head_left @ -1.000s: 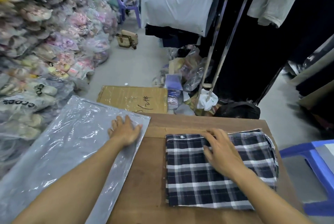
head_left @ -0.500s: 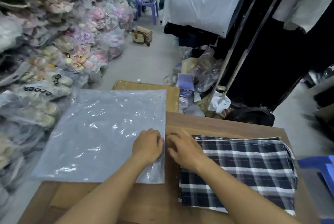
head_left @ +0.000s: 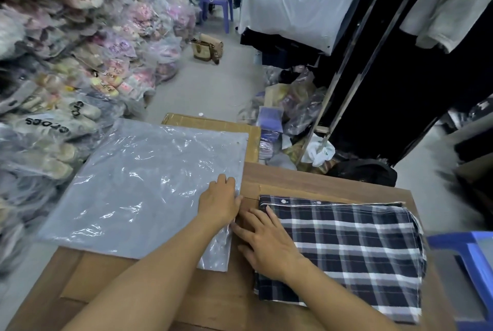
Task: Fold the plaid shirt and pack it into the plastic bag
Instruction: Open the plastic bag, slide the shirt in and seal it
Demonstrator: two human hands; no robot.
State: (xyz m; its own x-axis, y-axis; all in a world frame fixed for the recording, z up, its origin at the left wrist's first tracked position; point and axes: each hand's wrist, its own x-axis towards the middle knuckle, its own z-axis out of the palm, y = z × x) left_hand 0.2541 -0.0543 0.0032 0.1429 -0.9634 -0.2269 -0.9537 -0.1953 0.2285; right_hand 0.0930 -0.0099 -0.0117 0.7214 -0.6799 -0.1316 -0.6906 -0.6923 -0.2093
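Note:
The plaid shirt (head_left: 354,253), navy with white and grey checks, lies folded into a rectangle on the right half of the wooden table (head_left: 314,181). A clear plastic bag (head_left: 144,186) lies flat on the left half and hangs past the table's far left edge. My left hand (head_left: 220,201) rests palm down on the bag's right edge. My right hand (head_left: 266,240) lies flat with spread fingers on the shirt's left edge, its fingertips touching the bag's edge. Neither hand grips anything that I can see.
A cardboard box (head_left: 213,124) stands behind the table. Bagged footwear (head_left: 80,63) is piled high on the left. Dark garments hang on a metal rack (head_left: 354,63) at the right. A blue plastic stool (head_left: 469,258) stands by the table's right edge.
My right hand slid from the middle of the shirt to its left edge beside the bag. My left hand shifted to the bag's right edge. The view turned left.

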